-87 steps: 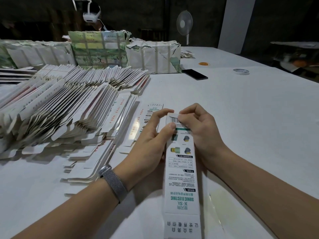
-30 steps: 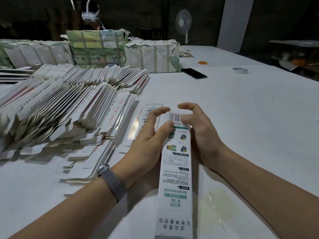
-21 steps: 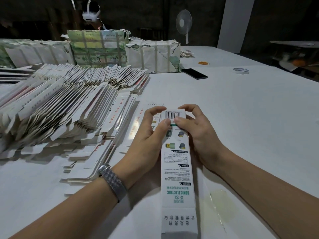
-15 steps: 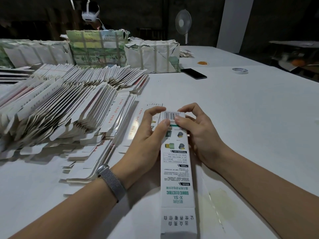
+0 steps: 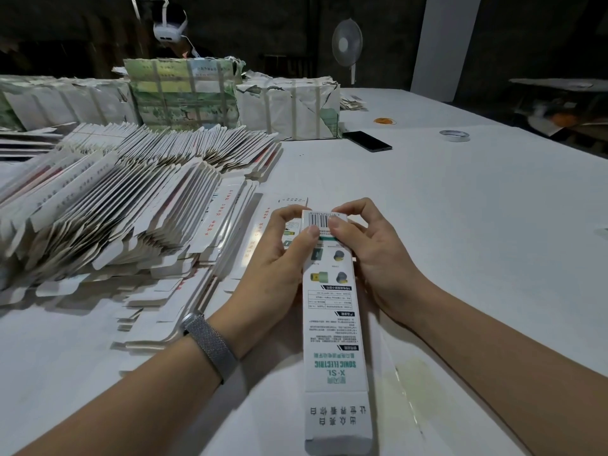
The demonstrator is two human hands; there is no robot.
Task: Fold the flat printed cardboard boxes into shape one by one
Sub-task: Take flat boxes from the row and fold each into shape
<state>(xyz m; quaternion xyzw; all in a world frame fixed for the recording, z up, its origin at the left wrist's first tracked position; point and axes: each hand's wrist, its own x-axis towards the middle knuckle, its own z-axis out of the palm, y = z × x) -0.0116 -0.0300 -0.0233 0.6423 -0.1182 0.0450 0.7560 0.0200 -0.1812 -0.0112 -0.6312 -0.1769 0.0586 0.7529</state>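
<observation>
White card printed in green — that is the long box (image 5: 332,311) you hold above the table (image 5: 460,209), lying lengthwise away from you; your left hand (image 5: 279,258) curls round its left side with the thumb on the barcode end; your right hand (image 5: 371,251) pinches that same far end from the right — thumb on top, fingers curled behind. The flat boxes (image 5: 108,209) lie fanned to your left; a phone (image 5: 367,140) rests farther off.

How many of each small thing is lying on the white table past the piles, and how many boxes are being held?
Held box: 1
Black phone: 1
Tape roll: 1
Orange rubber bands bunch: 1
Total: 4
</observation>
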